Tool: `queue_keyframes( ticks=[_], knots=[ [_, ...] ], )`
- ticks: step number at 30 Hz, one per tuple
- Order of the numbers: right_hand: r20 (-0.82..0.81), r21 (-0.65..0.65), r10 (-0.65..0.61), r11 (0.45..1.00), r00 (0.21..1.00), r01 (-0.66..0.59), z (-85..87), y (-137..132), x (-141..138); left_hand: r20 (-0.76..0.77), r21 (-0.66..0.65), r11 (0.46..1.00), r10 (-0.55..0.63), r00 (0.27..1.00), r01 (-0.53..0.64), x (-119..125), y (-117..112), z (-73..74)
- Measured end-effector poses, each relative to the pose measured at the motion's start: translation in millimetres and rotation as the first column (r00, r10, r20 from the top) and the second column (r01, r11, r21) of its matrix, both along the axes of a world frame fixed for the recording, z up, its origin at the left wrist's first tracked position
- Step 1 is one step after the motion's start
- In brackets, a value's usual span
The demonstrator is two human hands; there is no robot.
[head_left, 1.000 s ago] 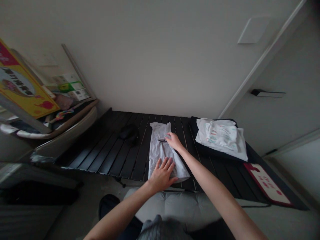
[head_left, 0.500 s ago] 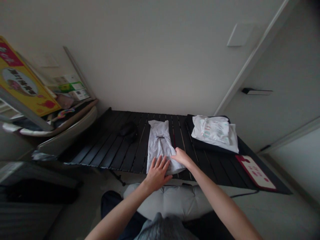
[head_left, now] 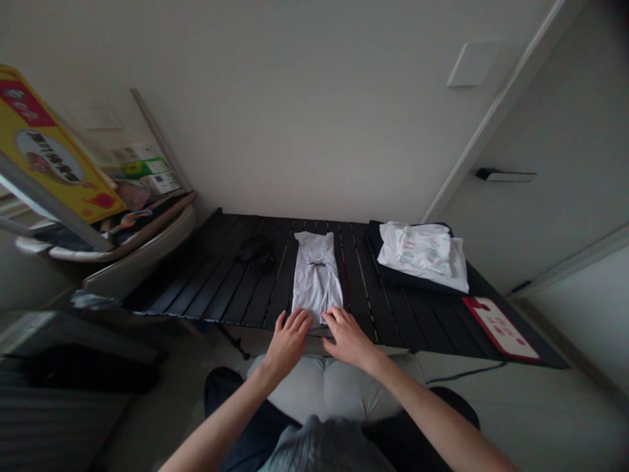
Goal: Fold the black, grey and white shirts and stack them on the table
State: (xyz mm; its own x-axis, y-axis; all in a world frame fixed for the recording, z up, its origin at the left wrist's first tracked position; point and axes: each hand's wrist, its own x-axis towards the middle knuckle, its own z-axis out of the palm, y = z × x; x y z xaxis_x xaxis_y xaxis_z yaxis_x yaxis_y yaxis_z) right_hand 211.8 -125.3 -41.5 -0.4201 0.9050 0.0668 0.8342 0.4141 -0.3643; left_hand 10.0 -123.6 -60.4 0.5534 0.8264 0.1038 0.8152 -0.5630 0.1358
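A light grey garment, folded into a long narrow strip with a gathered crease near its far end, lies on the black slatted table. At its near-left corner, my left hand has its fingers curled over the cloth, its thumb hidden. My right hand holds the near-right corner, fingers on top and thumb low by the table's front edge. Both hands are close together at the near end of the strip.
White folded clothes lie on a dark cloth at the right. Beyond them is a red-edged white board. A small black item sits left of the garment. A cluttered chair with a yellow box stands at far left.
The right hand has moved from the garment's right side to its near end, beside the left hand. The cloth's flared near-right part is now tucked in, making the strip narrower.
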Motion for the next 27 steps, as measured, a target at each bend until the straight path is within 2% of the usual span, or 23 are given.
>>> queue_keyframes(
  ticks=[3, 7, 10, 12, 14, 18, 20, 21, 22, 23, 25, 27],
  knots=[
    [0.041, 0.068, 0.054, 0.996, 0.998, -0.056, -9.6, -6.5, 11.9, 0.035, 0.012, 1.0, -0.002, 0.999, 0.001, -9.4, 4.2, -1.8],
    [0.079, 0.13, 0.032, 0.991, 0.996, -0.042, -17.1, -14.5, 17.6, 0.067, 0.002, 1.0, -0.029, 0.997, 0.029, -11.8, 4.6, 3.9],
    [0.016, 0.086, 0.064, 0.994, 0.998, -0.065, -7.5, -16.5, 20.4, 0.119, -0.066, 0.996, -0.046, 0.992, 0.054, -12.0, 1.4, 19.1],
    [-0.088, -0.001, 0.103, 0.995, 0.991, -0.104, 4.2, -13.6, 24.6, 0.193, -0.149, 0.982, -0.088, 0.977, 0.118, -13.9, 0.7, 34.2],
    [-0.213, -0.136, 0.115, 0.98, 0.97, -0.146, 15.5, -7.7, 30.7, 0.264, -0.281, 0.937, -0.133, 0.955, 0.208, -16.9, 3.1, 52.1],
    [-0.461, -0.398, 0.016, 0.89, 0.887, -0.223, 28.4, 6.7, 42.8, 0.254, -0.573, 0.758, -0.196, 0.947, 0.311, -21.8, 18.7, 87.7],
    [-0.534, -0.477, -0.02, 0.832, 0.845, -0.282, 31.4, 13.6, 46.9, 0.23, -0.642, 0.685, -0.258, 0.938, 0.346, -22.0, 30.4, 100.8],
    [-0.549, -0.51, -0.037, 0.806, 0.835, -0.3, 32.8, 17.4, 48.4, 0.229, -0.648, 0.672, -0.276, 0.933, 0.358, -21.5, 36.9, 105.5],
    [-0.554, -0.534, -0.065, 0.793, 0.83, -0.294, 34.5, 21.7, 49.9, 0.229, -0.638, 0.682, -0.276, 0.933, 0.358, -20.7, 43.8, 109.2],
    [-0.553, -0.543, -0.099, 0.795, 0.827, -0.269, 36.5, 26.9, 51.3, 0.227, -0.61, 0.716, -0.254, 0.94, 0.341, -19.5, 51.1, 111.8],
    [-0.565, -0.516, -0.169, 0.836, 0.808, -0.186, 41.2, 40.9, 53.9, 0.233, -0.509, 0.818, -0.168, 0.958, 0.267, -15.8, 67.3, 114.9],
    [-0.618, -0.431, -0.209, 0.896, 0.758, -0.104, 46.1, 60.4, 55.7, 0.269, -0.373, 0.909, -0.088, 0.959, 0.188, -9.6, 86.5, 116.2]
  ],
)
